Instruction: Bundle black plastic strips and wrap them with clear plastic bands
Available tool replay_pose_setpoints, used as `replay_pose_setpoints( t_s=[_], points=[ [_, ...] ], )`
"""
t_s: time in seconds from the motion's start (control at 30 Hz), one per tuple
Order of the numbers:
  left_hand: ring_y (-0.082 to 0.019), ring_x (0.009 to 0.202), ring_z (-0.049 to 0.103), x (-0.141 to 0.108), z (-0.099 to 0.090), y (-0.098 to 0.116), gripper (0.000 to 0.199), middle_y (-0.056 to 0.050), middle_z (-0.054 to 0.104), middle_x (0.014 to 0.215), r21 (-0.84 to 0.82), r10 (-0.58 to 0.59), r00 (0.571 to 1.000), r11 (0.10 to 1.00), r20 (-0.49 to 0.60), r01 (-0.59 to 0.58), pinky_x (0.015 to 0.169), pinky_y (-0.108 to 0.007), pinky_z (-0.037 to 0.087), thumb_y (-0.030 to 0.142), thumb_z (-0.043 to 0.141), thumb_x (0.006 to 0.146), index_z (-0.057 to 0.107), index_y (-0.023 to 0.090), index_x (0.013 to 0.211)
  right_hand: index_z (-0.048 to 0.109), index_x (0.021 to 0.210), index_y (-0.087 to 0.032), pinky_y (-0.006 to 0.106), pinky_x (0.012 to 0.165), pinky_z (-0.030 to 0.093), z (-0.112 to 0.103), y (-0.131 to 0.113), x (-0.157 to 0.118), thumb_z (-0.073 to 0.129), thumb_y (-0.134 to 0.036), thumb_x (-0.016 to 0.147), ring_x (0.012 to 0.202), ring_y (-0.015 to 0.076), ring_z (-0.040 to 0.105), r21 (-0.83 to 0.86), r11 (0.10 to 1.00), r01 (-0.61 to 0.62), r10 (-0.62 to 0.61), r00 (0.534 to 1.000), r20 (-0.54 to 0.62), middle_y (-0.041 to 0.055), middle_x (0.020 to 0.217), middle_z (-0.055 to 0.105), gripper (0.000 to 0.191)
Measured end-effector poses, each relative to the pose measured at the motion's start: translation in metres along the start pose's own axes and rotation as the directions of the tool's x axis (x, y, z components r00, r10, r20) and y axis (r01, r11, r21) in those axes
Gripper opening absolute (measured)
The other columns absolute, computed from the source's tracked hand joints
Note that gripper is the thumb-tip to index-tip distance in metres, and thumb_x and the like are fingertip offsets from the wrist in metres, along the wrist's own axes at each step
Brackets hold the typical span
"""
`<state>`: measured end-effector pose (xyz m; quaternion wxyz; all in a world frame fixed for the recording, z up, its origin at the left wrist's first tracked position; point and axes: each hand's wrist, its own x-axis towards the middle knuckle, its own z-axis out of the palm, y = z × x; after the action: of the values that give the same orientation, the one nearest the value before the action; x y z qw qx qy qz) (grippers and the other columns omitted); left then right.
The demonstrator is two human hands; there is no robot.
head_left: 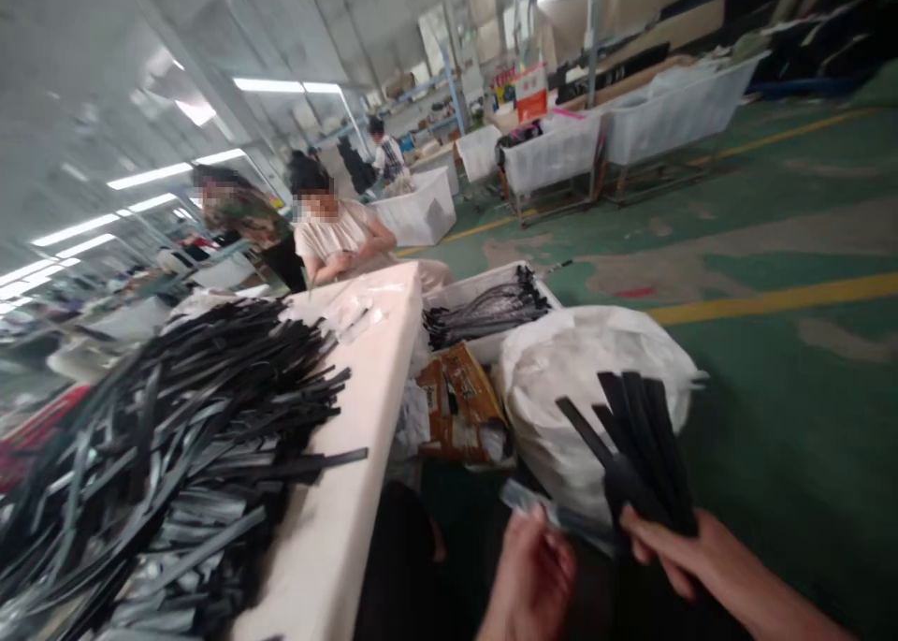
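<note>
A bundle of black flat strips (645, 444) fans upward from my right hand (677, 552), whose fingers are wrapped round its lower end. Beside it, my left hand (529, 571) pinches the end of a shiny grey strip (554, 510); the strip's other end reaches the bundle near my right hand. To the left, a large heap of long black strips (175, 435) covers much of the pale tabletop (371, 435), with some strip ends sticking out toward its edge.
A white sack (589, 351) stands on the floor just beyond my hands. Near it are a brown printed bag (459, 398) and a white bin (554, 295) with black strips. A person (343, 229) sits behind the table. White carts (673, 108) stand farther back.
</note>
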<state>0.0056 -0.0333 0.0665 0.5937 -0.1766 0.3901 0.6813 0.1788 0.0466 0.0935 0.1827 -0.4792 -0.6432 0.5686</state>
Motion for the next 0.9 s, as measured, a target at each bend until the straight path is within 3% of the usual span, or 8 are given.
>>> replay_pose_setpoints(
  t_s=[0.07,0.13,0.27,0.5,0.7,0.77,0.87,0.9],
  points=[
    [-0.006,0.055,0.053,-0.011,0.011,0.008,0.025,0.003,0.056,0.066,-0.084,0.008,0.999,0.996,0.032,-0.005,0.056,-0.018,0.049,0.011,0.084,0.062,0.062,0.015,0.073,0.067,0.079,-0.017,0.028,0.049,0.039,0.007,-0.006,-0.001,0.063,-0.052,0.078,0.045,0.0121,0.047,0.277,0.958,-0.079,0.081,0.997,0.003,0.0021,0.065,0.064,0.036],
    [-0.005,0.056,0.052,-0.010,0.025,0.014,0.019,0.004,0.053,0.064,-0.092,-0.007,0.999,0.996,0.045,0.011,0.057,-0.017,0.049,0.013,0.080,0.070,0.061,0.015,0.074,0.065,0.086,-0.015,0.026,0.047,0.035,0.017,-0.012,0.002,0.073,-0.049,0.068,0.043,0.0101,0.043,0.457,0.877,-0.149,0.137,0.989,0.058,-0.0016,0.060,0.059,0.039],
    [-0.008,0.059,0.055,-0.006,0.041,-0.001,0.019,0.002,0.055,0.065,0.087,-0.011,0.991,0.996,0.132,0.000,0.057,-0.019,0.049,0.025,0.079,0.073,0.063,0.015,0.076,0.062,0.073,-0.015,0.025,0.048,0.033,0.038,-0.030,0.005,0.078,-0.047,0.064,0.045,0.0091,0.041,0.630,0.772,-0.082,0.066,0.997,0.048,-0.0043,0.055,0.052,0.036],
    [-0.008,0.052,0.051,-0.002,0.040,-0.031,0.028,0.001,0.060,0.065,0.293,0.076,0.963,0.944,0.258,-0.153,0.049,-0.020,0.040,0.036,0.082,0.068,0.068,0.014,0.078,0.051,0.051,-0.018,0.027,0.051,0.032,0.047,-0.025,0.007,0.073,-0.056,0.066,0.047,0.0122,0.041,0.589,0.808,-0.008,0.116,0.983,-0.145,-0.0038,0.045,0.044,0.046],
    [-0.010,0.052,0.053,0.001,0.041,-0.049,0.023,0.001,0.058,0.056,0.289,0.085,0.934,0.938,0.346,-0.193,0.058,-0.022,0.048,0.031,0.080,0.071,0.066,0.014,0.065,0.034,0.039,-0.023,0.030,0.059,0.038,0.035,-0.018,0.005,0.062,-0.064,0.069,0.047,0.0133,0.040,0.565,0.825,-0.017,0.151,0.970,-0.191,-0.0033,0.041,0.037,0.058],
    [-0.011,0.057,0.059,0.005,0.038,-0.050,0.017,-0.002,0.064,0.062,0.229,0.041,0.956,0.967,0.291,-0.111,0.060,-0.022,0.051,0.027,0.079,0.072,0.069,0.014,0.069,0.035,0.038,-0.023,0.030,0.058,0.039,0.026,-0.016,0.003,0.058,-0.068,0.070,0.047,0.0143,0.041,0.543,0.840,-0.012,0.137,0.972,-0.190,-0.0023,0.040,0.038,0.060],
    [-0.011,0.067,0.067,0.022,0.033,-0.034,0.004,-0.003,0.073,0.079,0.075,-0.009,0.999,0.997,0.050,0.005,0.059,-0.019,0.053,0.019,0.070,0.081,0.072,0.017,0.079,0.036,0.038,-0.023,0.030,0.060,0.040,0.004,0.000,-0.001,0.055,-0.069,0.073,0.047,0.0152,0.043,0.452,0.892,-0.015,0.144,0.957,-0.251,-0.0007,0.040,0.041,0.061],
    [-0.011,0.068,0.068,0.029,0.033,-0.024,0.009,-0.003,0.074,0.079,0.033,-0.011,1.000,0.999,-0.010,0.011,0.059,-0.019,0.054,0.019,0.065,0.085,0.072,0.017,0.079,0.037,0.039,-0.022,0.030,0.061,0.040,-0.006,0.009,-0.002,0.054,-0.070,0.075,0.047,0.0156,0.044,0.414,0.910,-0.018,0.148,0.948,-0.284,-0.0003,0.041,0.042,0.062]
  ],
)
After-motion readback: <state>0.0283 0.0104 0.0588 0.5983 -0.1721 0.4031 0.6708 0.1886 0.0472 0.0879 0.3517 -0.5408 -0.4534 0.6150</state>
